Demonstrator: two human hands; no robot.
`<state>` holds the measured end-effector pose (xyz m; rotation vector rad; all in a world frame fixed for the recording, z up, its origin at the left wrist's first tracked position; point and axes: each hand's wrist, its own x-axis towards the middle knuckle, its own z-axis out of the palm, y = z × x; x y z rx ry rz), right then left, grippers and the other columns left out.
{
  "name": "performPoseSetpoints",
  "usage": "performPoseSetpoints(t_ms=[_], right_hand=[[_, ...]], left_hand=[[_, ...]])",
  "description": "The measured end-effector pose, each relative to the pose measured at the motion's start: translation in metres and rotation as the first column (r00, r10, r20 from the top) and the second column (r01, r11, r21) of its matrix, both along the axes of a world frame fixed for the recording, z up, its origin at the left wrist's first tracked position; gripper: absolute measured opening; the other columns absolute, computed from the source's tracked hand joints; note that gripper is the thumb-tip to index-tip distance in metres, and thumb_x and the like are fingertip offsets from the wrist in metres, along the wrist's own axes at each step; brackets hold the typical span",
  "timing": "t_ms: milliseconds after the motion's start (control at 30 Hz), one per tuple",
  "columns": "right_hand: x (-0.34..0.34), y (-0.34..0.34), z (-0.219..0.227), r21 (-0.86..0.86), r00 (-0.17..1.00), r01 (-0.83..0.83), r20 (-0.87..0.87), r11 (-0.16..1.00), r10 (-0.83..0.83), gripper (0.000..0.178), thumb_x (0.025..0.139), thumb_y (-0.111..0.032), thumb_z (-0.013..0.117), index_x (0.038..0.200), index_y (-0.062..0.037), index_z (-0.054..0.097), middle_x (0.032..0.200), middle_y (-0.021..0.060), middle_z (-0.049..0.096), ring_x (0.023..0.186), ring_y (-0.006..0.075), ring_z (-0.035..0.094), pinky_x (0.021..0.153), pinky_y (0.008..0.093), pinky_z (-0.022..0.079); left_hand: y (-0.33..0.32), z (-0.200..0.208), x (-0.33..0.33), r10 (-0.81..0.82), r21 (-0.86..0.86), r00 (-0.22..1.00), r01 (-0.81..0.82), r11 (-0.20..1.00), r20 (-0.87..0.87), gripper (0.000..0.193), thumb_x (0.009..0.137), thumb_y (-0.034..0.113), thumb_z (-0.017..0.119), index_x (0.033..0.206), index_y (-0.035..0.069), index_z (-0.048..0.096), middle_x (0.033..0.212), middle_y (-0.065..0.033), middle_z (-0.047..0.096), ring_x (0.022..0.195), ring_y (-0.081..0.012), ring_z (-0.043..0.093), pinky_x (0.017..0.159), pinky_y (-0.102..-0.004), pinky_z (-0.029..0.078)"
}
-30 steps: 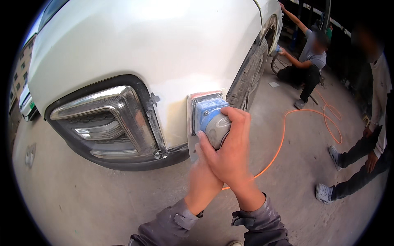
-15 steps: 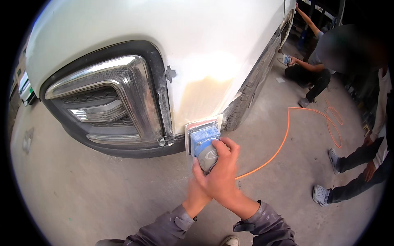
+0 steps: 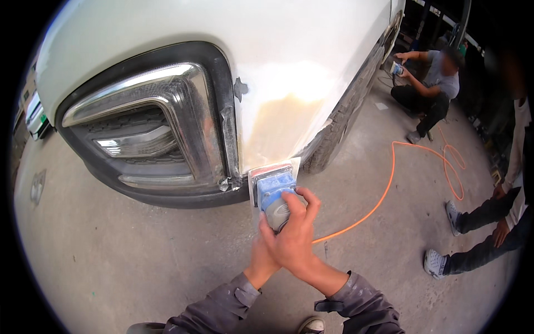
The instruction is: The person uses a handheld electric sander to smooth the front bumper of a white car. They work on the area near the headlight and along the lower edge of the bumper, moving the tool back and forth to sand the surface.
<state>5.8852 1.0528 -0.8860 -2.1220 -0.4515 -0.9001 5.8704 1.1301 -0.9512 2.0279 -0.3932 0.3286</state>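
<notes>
Wrapped over the grey rounded top of a blue sander point(image 3: 276, 191), my right hand point(image 3: 293, 236) grips it with the fingers curled. The sander's flat, dusty pad stands against the lower edge of a white car bumper point(image 3: 311, 50), just below a sanded beige patch point(image 3: 283, 122). My left hand point(image 3: 261, 260) is crossed behind my right hand, close under the sander. Its fingers are hidden, so what it holds does not show.
Left of the sander is a black-framed lamp housing point(image 3: 192, 128) with chipped trim. A tyre point(image 3: 325, 147) sits behind the bumper. An orange hose point(image 3: 384, 195) curves over the concrete floor. One person point(image 3: 439, 80) squats with a tool; another person's legs point(image 3: 473, 261) are at right.
The sander has shifted slightly left and lower against the bumper edge, with my hands on it. The squatting person has brought a raised arm down toward the tool. The view has moved a little.
</notes>
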Motion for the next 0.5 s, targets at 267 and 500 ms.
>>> performPoseSetpoints(t_ms=[267, 500], right_hand=[[-0.002, 0.002, 0.005, -0.042, 1.0, 0.025, -0.006, 0.999, -0.025, 0.07, 0.071, -0.007, 0.079, 0.127, -0.003, 0.039, 0.125, 0.0255, 0.036, 0.109, 0.0428, 0.048, 0.08, 0.0458, 0.048], [0.004, 0.0, 0.015, -0.04, 0.998, 0.025, 0.066, 0.999, -0.022, 0.069, 0.07, -0.006, 0.079, 0.126, -0.0021, 0.039, 0.122, 0.0253, 0.037, 0.107, 0.0422, 0.048, 0.081, 0.0458, 0.047]], left_hand=[[0.001, -0.002, 0.001, -0.003, 0.012, 1.0, 0.003, 1.0, 0.015, 0.081, 0.082, 0.024, 0.069, 0.14, -0.005, 0.021, 0.116, -0.0215, 0.061, 0.099, -0.041, 0.062, 0.076, -0.0475, 0.049], [-0.001, -0.001, 0.005, -0.008, 0.026, 1.0, 0.007, 1.0, 0.024, 0.084, 0.083, 0.024, 0.069, 0.141, -0.007, 0.017, 0.115, -0.022, 0.062, 0.097, -0.0414, 0.062, 0.075, -0.0477, 0.05]])
